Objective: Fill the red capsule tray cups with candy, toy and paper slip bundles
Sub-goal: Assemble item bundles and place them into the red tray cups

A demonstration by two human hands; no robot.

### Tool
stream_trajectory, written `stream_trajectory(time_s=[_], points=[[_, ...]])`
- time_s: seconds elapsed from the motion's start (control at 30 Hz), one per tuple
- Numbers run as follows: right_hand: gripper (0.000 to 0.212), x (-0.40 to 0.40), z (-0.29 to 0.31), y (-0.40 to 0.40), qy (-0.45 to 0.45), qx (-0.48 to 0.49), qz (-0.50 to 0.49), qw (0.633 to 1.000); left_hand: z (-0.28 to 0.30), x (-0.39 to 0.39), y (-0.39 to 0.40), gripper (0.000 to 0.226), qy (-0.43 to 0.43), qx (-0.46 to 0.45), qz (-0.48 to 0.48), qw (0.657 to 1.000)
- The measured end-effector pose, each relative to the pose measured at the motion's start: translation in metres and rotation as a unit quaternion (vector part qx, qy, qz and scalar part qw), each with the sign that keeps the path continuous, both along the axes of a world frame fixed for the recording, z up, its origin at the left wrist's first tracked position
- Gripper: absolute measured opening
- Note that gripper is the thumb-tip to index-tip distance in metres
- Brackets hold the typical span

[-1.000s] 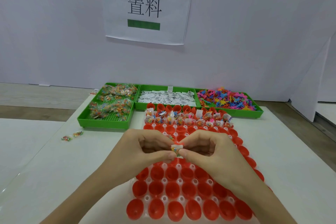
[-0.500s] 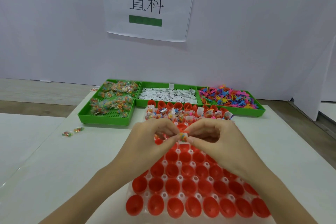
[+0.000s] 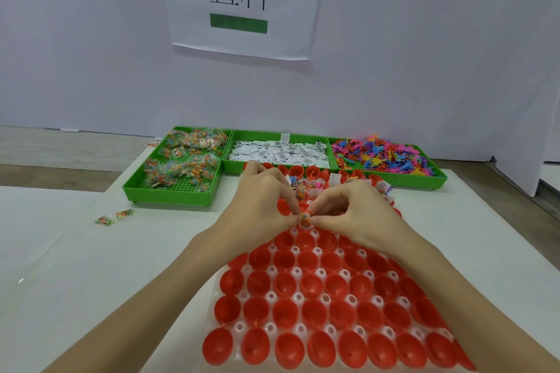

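A tray of red capsule cups [image 3: 315, 309] lies on the white table in front of me. Its far rows hold several filled cups [image 3: 306, 186], partly hidden behind my hands. My left hand [image 3: 260, 206] and my right hand [image 3: 354, 212] meet above the upper middle of the tray. Together their fingertips pinch a small bundle [image 3: 304, 219] of candy, toy and paper, just above the cups. The near rows of cups are empty.
Three green bins stand at the back: candy packets [image 3: 178, 166] on the left, paper slips [image 3: 278, 154] in the middle, coloured toys [image 3: 385, 156] on the right. Two loose candy packets [image 3: 113, 216] lie on the table to the left. A paper sign [image 3: 242, 0] hangs on the wall.
Both hands have carried the bundle away from me, from mid-tray toward the far rows, and lowered it close to the cups. The camera view shifted slightly.
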State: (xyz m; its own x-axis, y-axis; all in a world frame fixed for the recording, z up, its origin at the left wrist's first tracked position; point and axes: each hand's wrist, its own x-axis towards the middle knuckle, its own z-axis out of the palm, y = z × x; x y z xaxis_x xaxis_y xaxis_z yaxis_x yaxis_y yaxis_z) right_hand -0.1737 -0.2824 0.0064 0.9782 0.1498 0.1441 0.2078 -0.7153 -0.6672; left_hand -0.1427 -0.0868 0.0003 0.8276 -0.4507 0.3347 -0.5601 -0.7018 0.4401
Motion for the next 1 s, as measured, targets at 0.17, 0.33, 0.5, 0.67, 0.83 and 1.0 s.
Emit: stream_trajectory(time_s=[0.17, 0.33, 0.5, 0.67, 0.83, 1.0], points=[[0.007, 0.001, 0.002, 0.004, -0.001, -0.042, -0.025, 0.999, 0.003, 0.001, -0.001, 0.006, -0.021, 0.042, -0.007, 0.999], [0.003, 0.003, 0.004, 0.008, 0.002, -0.083, -0.006, 0.997, 0.004, 0.0, -0.004, 0.008, -0.072, 0.092, -0.014, 0.993], [0.005, 0.006, 0.014, 0.005, 0.032, -0.109, 0.032, 0.993, 0.006, -0.003, -0.008, 0.012, -0.118, 0.141, -0.004, 0.983], [0.007, 0.012, 0.011, 0.007, 0.016, -0.116, 0.013, 0.993, 0.007, -0.003, -0.008, 0.011, -0.123, 0.144, -0.002, 0.982], [0.015, 0.018, 0.007, 0.01, 0.045, -0.094, 0.017, 0.994, 0.008, -0.002, -0.009, 0.015, -0.119, 0.158, 0.001, 0.98], [0.011, 0.02, 0.012, 0.007, 0.078, -0.045, 0.028, 0.996, 0.007, 0.002, -0.007, 0.021, -0.096, 0.163, 0.009, 0.982]])
